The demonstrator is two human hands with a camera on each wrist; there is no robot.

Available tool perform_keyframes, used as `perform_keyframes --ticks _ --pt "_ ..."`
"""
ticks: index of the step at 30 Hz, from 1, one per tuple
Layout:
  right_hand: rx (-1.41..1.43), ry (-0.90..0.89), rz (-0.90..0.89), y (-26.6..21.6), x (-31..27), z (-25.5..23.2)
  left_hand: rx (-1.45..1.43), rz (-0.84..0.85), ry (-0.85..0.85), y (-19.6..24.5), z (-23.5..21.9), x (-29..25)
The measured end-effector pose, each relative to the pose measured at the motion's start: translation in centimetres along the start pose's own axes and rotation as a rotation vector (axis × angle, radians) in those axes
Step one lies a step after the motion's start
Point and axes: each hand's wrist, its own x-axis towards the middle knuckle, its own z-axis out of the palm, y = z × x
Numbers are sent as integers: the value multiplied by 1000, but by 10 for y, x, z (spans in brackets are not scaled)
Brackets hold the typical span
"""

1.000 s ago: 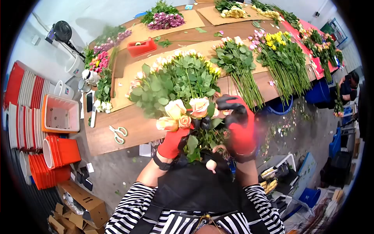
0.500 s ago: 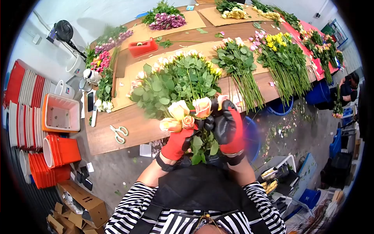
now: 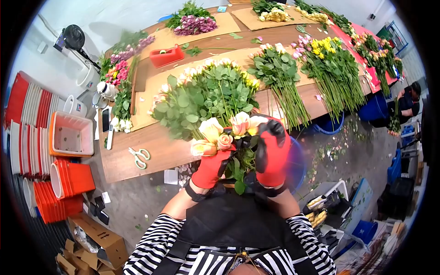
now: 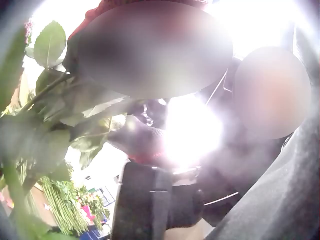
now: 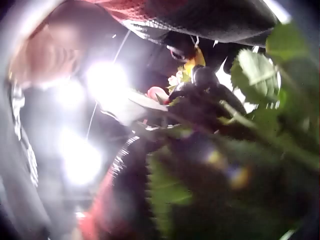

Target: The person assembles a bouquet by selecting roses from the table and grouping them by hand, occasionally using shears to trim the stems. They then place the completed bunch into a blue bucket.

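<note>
A person's red-and-black-gloved left hand (image 3: 211, 166) gripped the stems of a small bunch of peach and cream roses (image 3: 223, 133), held upright above the near edge of a long wooden workbench (image 3: 151, 151). The gloved right hand (image 3: 271, 151) curled around the blooms' right side, fingers closed against them.

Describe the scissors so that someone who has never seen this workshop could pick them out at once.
Start at the long wooden table covered in flower bunches and go to its near left corner. The scissors lie there on bare wood, left of the left hand gripping the rose bouquet. Their pale green handles mark them; the only tool there.
</note>
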Motion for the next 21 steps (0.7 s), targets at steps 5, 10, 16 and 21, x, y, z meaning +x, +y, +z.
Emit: perform_keyframes --ticks 5,10,16,21 --pt "-99 -185 230 -5 10 -22 266 281 -10 6 -10 3" --pt "-486 -128 -180 -25 0 -7 -192 -38 63 14 0 0" --pt "-538 -109 -258 -10 -1 11 -332 -244 145 47 13 13" --pt "-95 -16 -12 14 -8 12 -169 -202 82 31 10 2"
